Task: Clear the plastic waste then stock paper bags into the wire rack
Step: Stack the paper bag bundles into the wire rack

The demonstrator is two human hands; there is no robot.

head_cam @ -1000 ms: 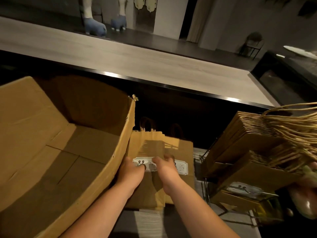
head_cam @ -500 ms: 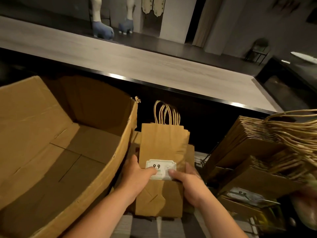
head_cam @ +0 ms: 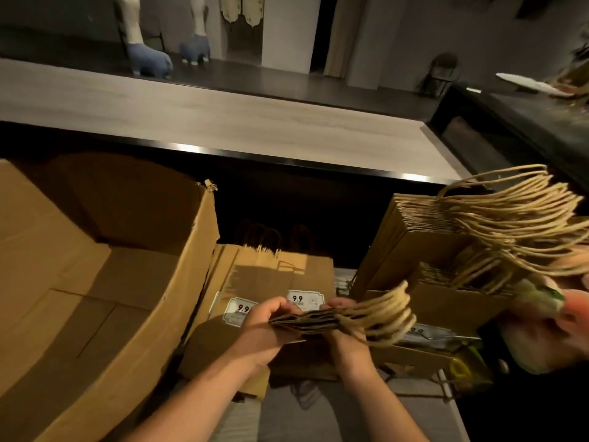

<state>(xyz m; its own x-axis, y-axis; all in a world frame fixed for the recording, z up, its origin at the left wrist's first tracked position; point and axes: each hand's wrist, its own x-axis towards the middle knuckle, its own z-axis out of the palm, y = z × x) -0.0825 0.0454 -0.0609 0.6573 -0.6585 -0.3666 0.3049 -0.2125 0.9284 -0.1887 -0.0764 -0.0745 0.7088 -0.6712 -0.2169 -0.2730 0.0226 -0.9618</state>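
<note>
Both hands, left hand (head_cam: 261, 327) and right hand (head_cam: 345, 342), clasp a flat bundle of paper bags (head_cam: 306, 323), its long axis level, handles pointing right. The wire rack (head_cam: 446, 389) lies right of the grip, nearer the right hand.

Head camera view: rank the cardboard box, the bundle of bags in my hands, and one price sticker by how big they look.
1. cardboard box, though nearness inflates it
2. bundle of bags, seen edge-on
3. price sticker
</note>
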